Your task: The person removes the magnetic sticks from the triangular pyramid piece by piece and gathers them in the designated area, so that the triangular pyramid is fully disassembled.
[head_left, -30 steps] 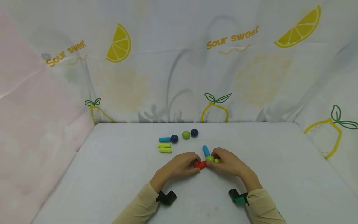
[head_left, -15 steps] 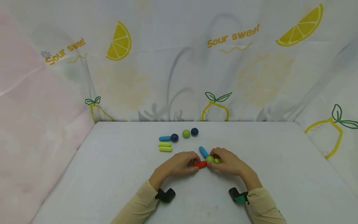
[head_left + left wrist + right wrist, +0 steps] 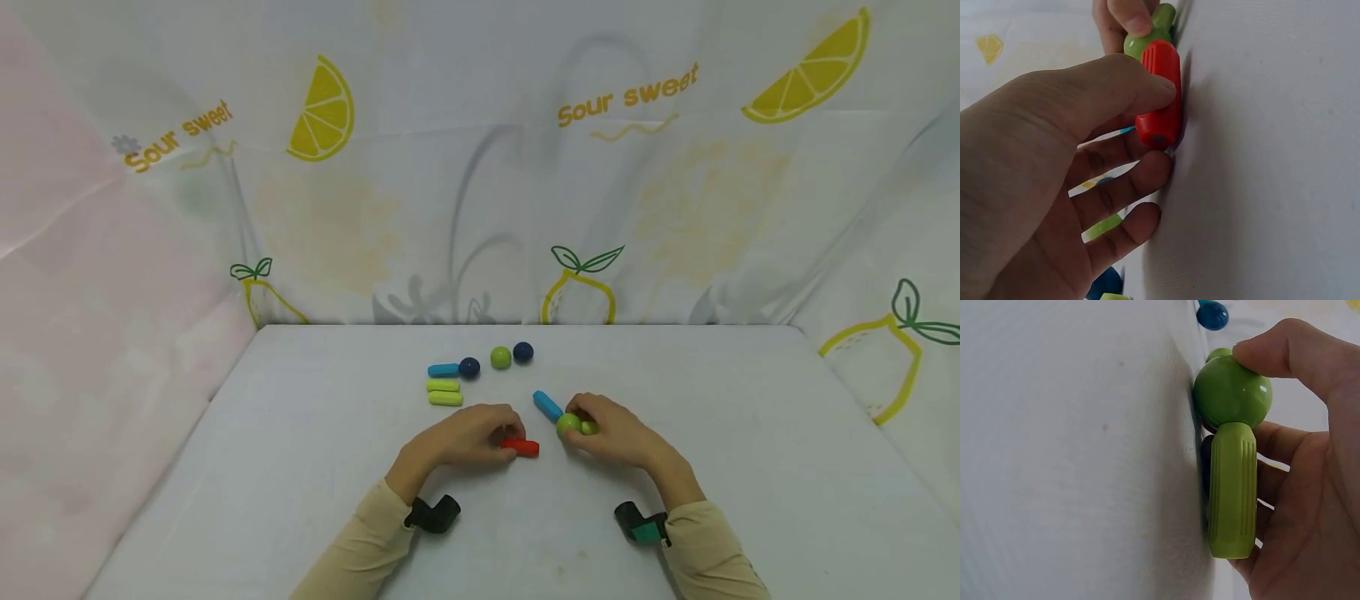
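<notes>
My left hand [image 3: 465,435] pinches a red toy rod [image 3: 523,447] between thumb and fingers, low over the white table. To its right, my right hand [image 3: 617,433] grips a green ball [image 3: 567,425]. A yellow-green rod [image 3: 1233,494] sticks out from that ball beneath the palm, seen whole in the right wrist view. The near end of a blue rod [image 3: 547,406] meets the ball's far side; whether they are joined I cannot tell. In the head view a gap separates the red rod from the ball. The left wrist view shows the red rod [image 3: 1161,94] under the thumb.
Behind the hands lie a second blue rod [image 3: 443,370] with a navy ball [image 3: 469,367] at its end, two yellow-green rods [image 3: 445,392] side by side, a green ball [image 3: 501,357] and another navy ball [image 3: 523,352]. A printed cloth [image 3: 435,208] hangs behind the table.
The red rod, at the green ball before, has come away to the left with my left hand. The blue rod's far end has swung left. My right hand has barely moved.
</notes>
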Demonstrator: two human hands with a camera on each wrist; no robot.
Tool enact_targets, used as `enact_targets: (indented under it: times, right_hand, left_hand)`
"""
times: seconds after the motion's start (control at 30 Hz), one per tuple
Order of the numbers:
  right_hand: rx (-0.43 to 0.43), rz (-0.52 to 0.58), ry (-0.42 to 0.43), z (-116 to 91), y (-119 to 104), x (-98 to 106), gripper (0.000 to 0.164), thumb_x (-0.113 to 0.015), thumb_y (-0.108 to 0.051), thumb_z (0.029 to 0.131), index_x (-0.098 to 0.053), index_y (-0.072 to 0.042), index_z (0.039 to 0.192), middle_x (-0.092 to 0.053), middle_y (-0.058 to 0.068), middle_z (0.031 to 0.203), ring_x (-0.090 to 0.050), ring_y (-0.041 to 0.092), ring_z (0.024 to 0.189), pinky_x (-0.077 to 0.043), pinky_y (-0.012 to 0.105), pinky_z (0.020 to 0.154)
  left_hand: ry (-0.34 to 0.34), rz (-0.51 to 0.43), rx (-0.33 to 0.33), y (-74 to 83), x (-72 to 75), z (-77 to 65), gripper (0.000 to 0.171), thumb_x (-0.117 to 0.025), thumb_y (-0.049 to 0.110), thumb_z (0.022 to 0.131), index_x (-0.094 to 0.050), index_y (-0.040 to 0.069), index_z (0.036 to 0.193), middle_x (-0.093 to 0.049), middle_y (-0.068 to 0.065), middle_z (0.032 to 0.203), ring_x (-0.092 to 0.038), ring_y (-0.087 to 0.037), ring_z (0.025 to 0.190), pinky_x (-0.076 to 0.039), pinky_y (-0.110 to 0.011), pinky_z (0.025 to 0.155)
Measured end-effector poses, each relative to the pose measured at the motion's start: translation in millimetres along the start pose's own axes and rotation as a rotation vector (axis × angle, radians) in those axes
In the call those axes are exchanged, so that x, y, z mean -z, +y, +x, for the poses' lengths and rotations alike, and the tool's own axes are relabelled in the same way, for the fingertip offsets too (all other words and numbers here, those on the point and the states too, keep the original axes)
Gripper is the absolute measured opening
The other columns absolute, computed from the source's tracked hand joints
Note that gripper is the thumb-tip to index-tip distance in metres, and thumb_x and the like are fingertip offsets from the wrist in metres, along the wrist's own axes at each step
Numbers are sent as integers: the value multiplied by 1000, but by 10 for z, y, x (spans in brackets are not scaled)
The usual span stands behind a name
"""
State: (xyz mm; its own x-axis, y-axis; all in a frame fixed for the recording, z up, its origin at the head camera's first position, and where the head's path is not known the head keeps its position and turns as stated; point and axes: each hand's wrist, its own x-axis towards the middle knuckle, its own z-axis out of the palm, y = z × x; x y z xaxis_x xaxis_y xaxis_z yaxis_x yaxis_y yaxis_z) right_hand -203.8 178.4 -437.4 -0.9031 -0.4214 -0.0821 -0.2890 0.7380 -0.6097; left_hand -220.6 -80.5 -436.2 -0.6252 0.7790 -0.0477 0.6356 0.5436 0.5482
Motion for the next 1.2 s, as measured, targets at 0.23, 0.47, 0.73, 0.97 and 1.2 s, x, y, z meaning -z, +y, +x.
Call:
enact_targets:
  times: [0.23, 0.47, 0.73, 0.97, 1.2]
  right_hand:
    - [15, 3, -4, 1, 5, 10, 30, -64, -32, 85, -58, -10, 105, -56, -1, 91, -47, 12, 83, -41, 29, 73]
    - [37, 25, -5, -1, 12, 20, 30, -65, -33, 86, -58, -11, 104, -55, -1, 90, -47, 12, 82, -40, 27, 72]
    - [43, 28, -7, -11, 7, 36, 31, -64, -33, 86, -58, -9, 104, -54, 0, 90, -47, 12, 82, -40, 28, 71]
    - [32, 9, 4, -16, 26, 17, 28, -64, -32, 85, -58, -11, 103, -54, -2, 88, -47, 12, 81, -41, 27, 72]
    - [26, 14, -2, -19, 28, 11, 27, -64, -32, 86, -58, -13, 103, -53, -3, 88, -47, 12, 82, -41, 26, 72]
  left_hand:
    - [25, 6, 24, -91, 98, -100, 14, -67, 19, 86, -63, 19, 99, -56, 10, 88, -52, -7, 79, -44, -18, 72]
    - [11, -52, 97, -232, 265, -254, 16, -72, 20, 82, -63, 21, 95, -57, 9, 86, -53, -9, 77, -45, -20, 68]
    - [58, -48, 147, -378, 447, -423, 18, -76, 15, 78, -65, 18, 93, -58, 6, 82, -53, -10, 74, -46, -22, 67]
    - [110, -25, 190, -431, 550, -522, 19, -76, 11, 77, -64, 14, 93, -61, 4, 87, -53, -12, 77, -45, -22, 69]
    - [144, 0, 225, -478, 569, -557, 17, -76, 12, 78, -63, 13, 89, -61, 1, 88, -54, -13, 76, -44, -23, 68]
